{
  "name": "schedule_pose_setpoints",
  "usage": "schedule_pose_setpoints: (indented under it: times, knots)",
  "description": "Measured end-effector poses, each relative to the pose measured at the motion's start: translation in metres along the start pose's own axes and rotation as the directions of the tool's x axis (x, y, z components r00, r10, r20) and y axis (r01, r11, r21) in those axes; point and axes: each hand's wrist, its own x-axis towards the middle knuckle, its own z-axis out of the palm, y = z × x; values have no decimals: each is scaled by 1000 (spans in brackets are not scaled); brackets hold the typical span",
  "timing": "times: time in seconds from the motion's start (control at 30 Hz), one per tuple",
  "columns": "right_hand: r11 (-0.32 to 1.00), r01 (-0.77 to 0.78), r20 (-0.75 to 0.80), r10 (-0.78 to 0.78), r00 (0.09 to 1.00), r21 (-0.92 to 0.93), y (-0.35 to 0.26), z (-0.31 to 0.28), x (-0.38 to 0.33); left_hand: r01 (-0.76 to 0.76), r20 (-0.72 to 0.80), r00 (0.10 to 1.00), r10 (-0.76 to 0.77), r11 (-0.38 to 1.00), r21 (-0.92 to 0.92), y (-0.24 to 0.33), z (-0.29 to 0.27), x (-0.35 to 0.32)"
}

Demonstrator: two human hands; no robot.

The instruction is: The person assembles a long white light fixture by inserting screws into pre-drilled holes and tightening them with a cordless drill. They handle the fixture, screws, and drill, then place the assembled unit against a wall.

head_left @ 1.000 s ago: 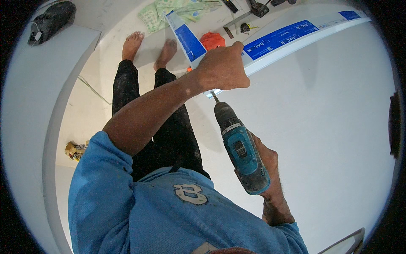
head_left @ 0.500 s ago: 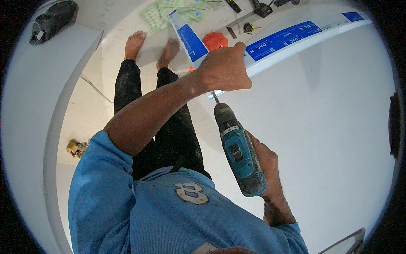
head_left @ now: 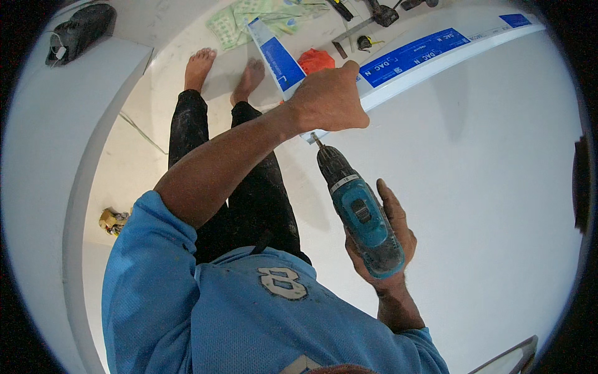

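My right hand [head_left: 381,240] is wrapped tight around the grip of the teal drill [head_left: 360,215], whose long axis runs up and to the left, bit tip touching the near edge of the white board [head_left: 473,162] right under my left hand [head_left: 329,100]. That left hand is closed over the board's edge beside its blue label strip [head_left: 412,56], so it sits nearer the screw point (though I can't see any screw itself). The board stretches off to my right. Compared with a second ago, the drill stands slightly steeper and the hands are where they were.
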Motion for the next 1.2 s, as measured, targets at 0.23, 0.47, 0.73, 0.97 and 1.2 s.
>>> schedule_pose_setpoints:
  times: [0.23, 0.47, 0.73, 0.97, 1.2]
  knots:
    - [986, 143, 91, -151, 984, 89, 8, 11, 5, 11, 2, 1000, -12, 999, 44, 1, 1, 1]
    - [987, 119, 95, -130, 987, 108, 2, 10, 2, -2, -18, 1000, 2, 1000, 15, -1, 2, 1]
    - [994, 49, 58, -54, 997, 95, -2, 10, -14, 64, 26, 998, -64, 998, -19, 2, 3, 3]
    - [916, -162, 148, 114, 982, 368, 37, 54, -64, 50, -46, 998, -44, 990, 134, 1, 10, 7]
    - [953, 127, -281, -46, 959, 277, 183, 335, 82, 41, -86, 996, -30, 990, 134, -7, 0, 1]
